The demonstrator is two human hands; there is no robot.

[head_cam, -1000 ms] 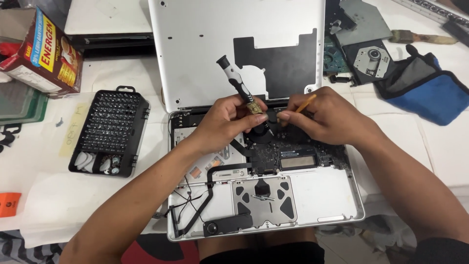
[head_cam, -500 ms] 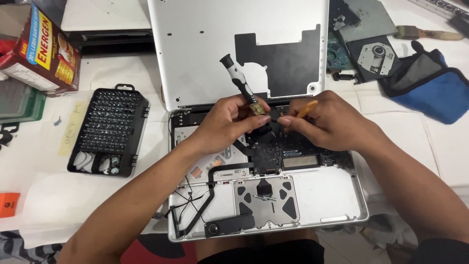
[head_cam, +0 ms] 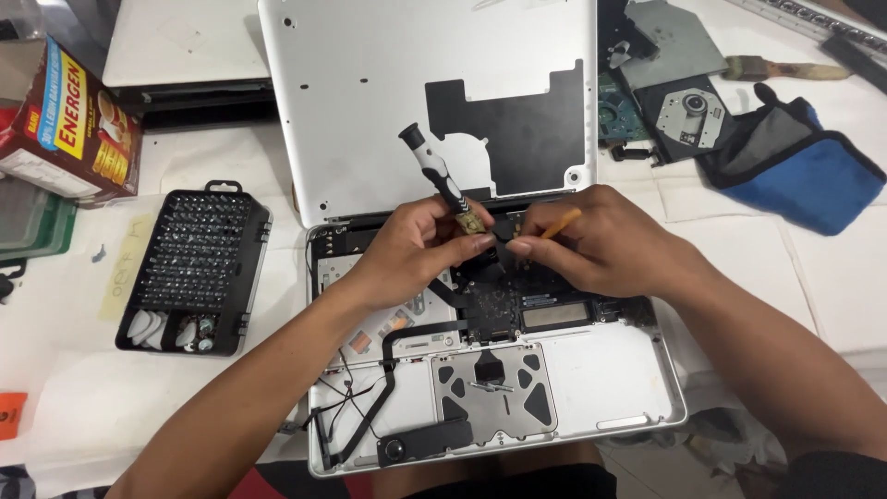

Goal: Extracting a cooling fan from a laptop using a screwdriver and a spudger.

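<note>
Head view: over one opened silver laptop [head_cam: 591,407] on the white surface, the left hand [head_cam: 416,254] has its fingers closed on one black-and-white screwdriver [head_cam: 434,176], tip down at the hinge edge. The right hand [head_cam: 591,245], at 3 o'clock of it, pinches one orange pick [head_cam: 562,222]. The exposed black circuit board [head_cam: 494,305] looks thin and fragile, best held by its edges; one black bit case [head_cam: 196,268] lies at 9 o'clock.

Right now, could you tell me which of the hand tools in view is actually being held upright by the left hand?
The black-and-white precision screwdriver, gripped in the left hand over the opened laptop. The brush lies untouched on the table, top right.
</note>
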